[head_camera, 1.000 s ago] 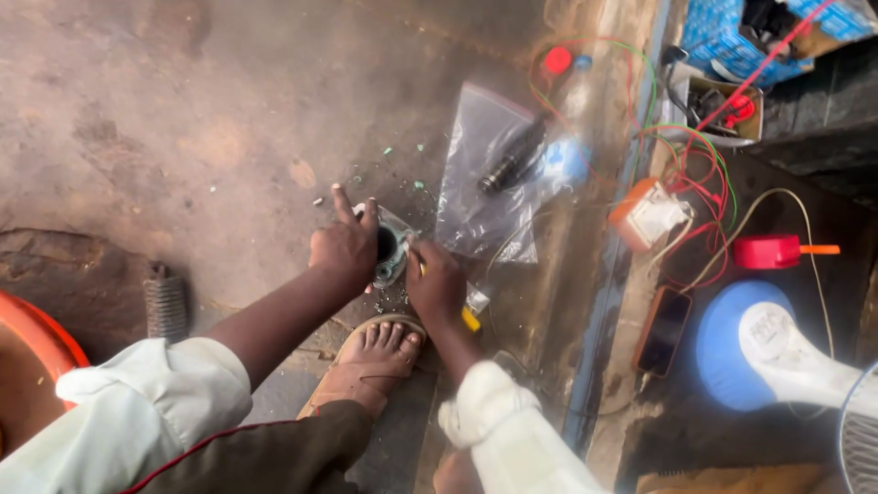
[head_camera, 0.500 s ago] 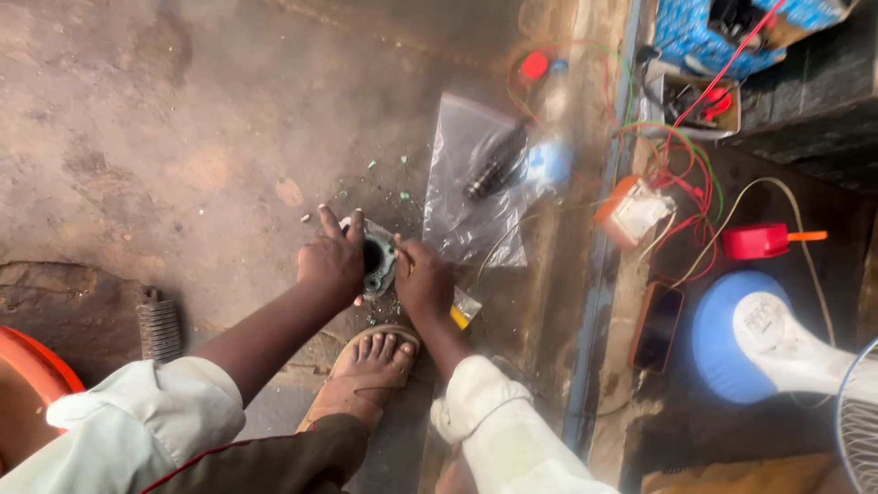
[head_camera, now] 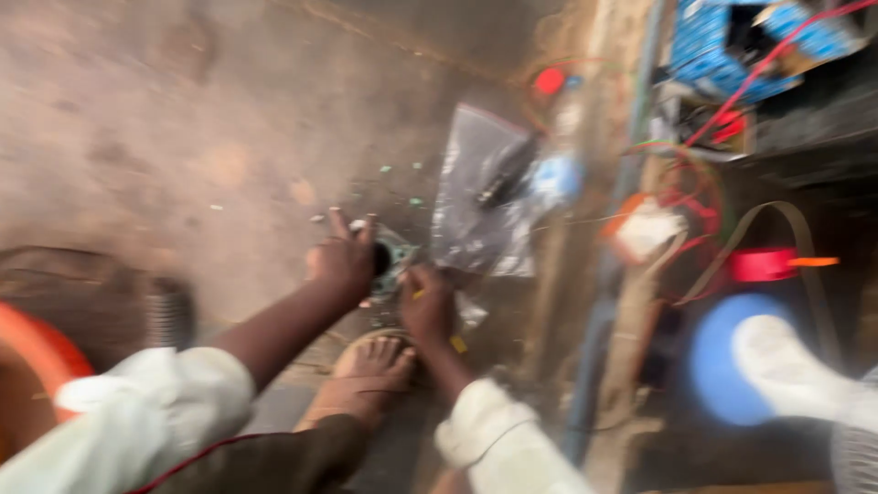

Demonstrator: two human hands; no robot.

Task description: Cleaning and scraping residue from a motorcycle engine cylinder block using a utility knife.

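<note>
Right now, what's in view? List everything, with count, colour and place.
Round part: one, dark metal, on the floor between both hands; blurred.
Plastic bag: one, clear, a dark item inside, right of the part.
Bits: several, pale green, scattered on the floor above the hands.
Wires: a tangle, red and green, right side.
Red tool: one, red with orange tip, right.
Blue disc: one, under a white piece, lower right.
Blue box: one, top right.
Orange rim: one, lower left edge.
Foot: one, bare in a sandal, below the hands.
Left hand: on the part's left side, fingers spread.
Right hand: at the part's right side, a small yellow thing in its fingers.
</note>
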